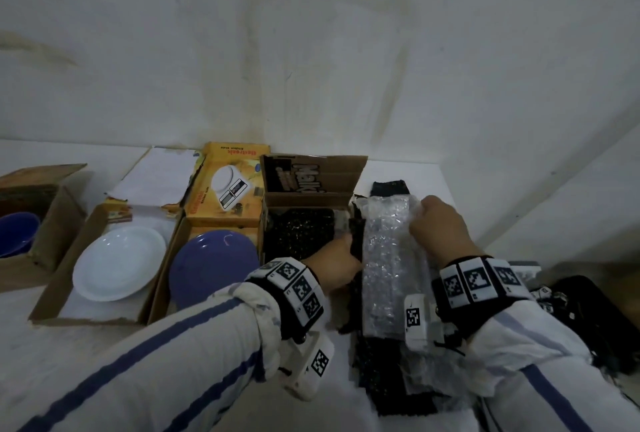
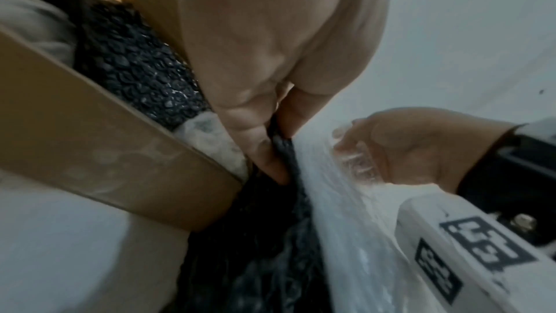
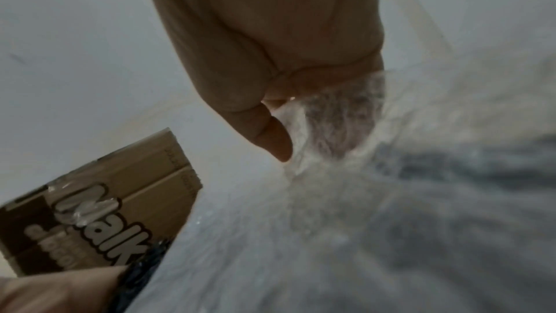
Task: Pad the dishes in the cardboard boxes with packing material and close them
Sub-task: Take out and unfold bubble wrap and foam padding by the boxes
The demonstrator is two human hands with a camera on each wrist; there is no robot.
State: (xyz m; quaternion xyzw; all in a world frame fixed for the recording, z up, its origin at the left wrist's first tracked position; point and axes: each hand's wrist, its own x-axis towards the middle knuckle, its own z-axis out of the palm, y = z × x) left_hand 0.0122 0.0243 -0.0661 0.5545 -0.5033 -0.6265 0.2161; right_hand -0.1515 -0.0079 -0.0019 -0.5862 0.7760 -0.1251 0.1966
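- Head view, far left: a brown cardboard box [image 1: 41, 210] stands open with a blue bowl [image 1: 15, 236] inside, no padding visible over it.
- Next to the right, an open box [image 1: 69, 279] holds a white plate [image 1: 119, 263], uncovered; beside it the yellow kitchen-scale box [image 1: 221, 189] holds a blue plate [image 1: 213, 267], also uncovered, its lid standing open behind.
- Then comes the brown lettered box [image 1: 313, 175], flap up, with black bubble wrap [image 1: 298, 234] already lying inside, so I judge its dish padded but the box not yet closed.
- The left hand [image 1: 336, 267] sits just right of that box's wall; the left wrist view shows thumb and fingers [image 2: 258, 137] pinching the edge of a black sheet [image 2: 282, 151] in the stack.
- The clear bubble wrap [image 1: 391, 258] lies on top of the stack of packing material, its long axis running away from the person, between the two hands.
- The right hand [image 1: 440, 227] clutches the clear sheet's far right edge, fingers curled into it.
- Judgement: the uncovered plates lie to the left, so the sheet must travel leftward across the lettered box; the left hand is nearer to them, and it seems to hold the black layer down while the right peels the clear one free.
- Far right: dark gear [image 1: 585, 310] on the table [image 1: 433, 175], too dim to identify.
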